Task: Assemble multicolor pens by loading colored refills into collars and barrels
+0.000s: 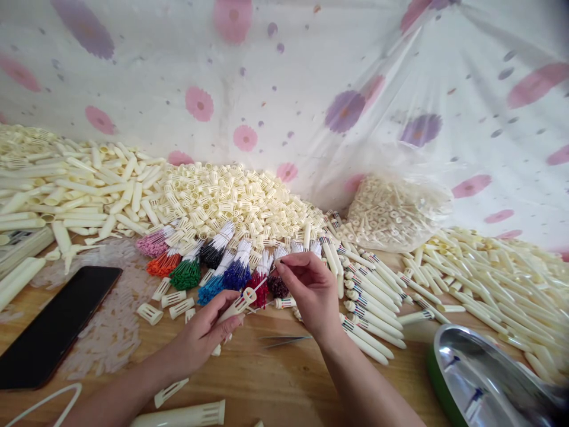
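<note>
My left hand [205, 332] is closed around a cream slotted pen barrel [244, 301], its open end tilted up to the right. My right hand [311, 290] pinches a thin pen refill [259, 285], whose white tube slants down into the barrel's open end. The refill's upper end is mostly hidden by my fingers. Just behind both hands stand bundles of white-tubed refills with coloured ends, among them green [185, 274], dark blue [237, 275] and red [260, 279]. Below my right hand lie thin metal tweezers [284, 340].
Behind the bundles rises a heap of short slotted cream parts [231, 196]. Assembled pens [371, 296] lie in rows at right, near a metal-lined green tray [471, 367]. A phone [53, 326] rests at left. A clear bag [395, 213] of small parts stands at the back.
</note>
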`<state>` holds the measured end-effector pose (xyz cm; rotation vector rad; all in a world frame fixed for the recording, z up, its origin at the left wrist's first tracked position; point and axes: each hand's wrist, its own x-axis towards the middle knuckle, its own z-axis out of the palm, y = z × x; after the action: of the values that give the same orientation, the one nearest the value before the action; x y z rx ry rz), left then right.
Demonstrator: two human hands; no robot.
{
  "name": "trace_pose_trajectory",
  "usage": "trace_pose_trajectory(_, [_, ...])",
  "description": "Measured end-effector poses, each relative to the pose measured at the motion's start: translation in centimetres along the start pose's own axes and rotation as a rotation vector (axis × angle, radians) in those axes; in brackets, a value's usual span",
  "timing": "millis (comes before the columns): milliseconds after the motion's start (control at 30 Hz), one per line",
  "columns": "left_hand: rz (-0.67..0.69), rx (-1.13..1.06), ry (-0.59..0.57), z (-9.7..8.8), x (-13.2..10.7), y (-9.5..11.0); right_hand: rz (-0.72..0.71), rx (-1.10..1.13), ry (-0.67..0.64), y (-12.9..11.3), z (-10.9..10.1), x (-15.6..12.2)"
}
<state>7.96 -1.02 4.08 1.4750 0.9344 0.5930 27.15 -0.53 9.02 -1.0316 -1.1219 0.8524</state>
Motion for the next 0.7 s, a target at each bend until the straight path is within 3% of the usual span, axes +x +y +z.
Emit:
trace_pose_trajectory(200, [0.053,0.058,0.038,-0.12,0.15,-0.34,0.008,-0.006,-0.013,-0.12,0.14,-0.23])
trace_pose_trajectory(467, [0.054,0.064,0.058,-0.12,0.14,-0.59,-0.089,-0.051,-0.051,-0.46,-0.04,-0.68])
trace_pose_trajectory(700, [0.061,0.135,0.092,-0.16,0.11,-0.24,0.165,-0.003,-0.089,-0.32,0.62,-0.58])
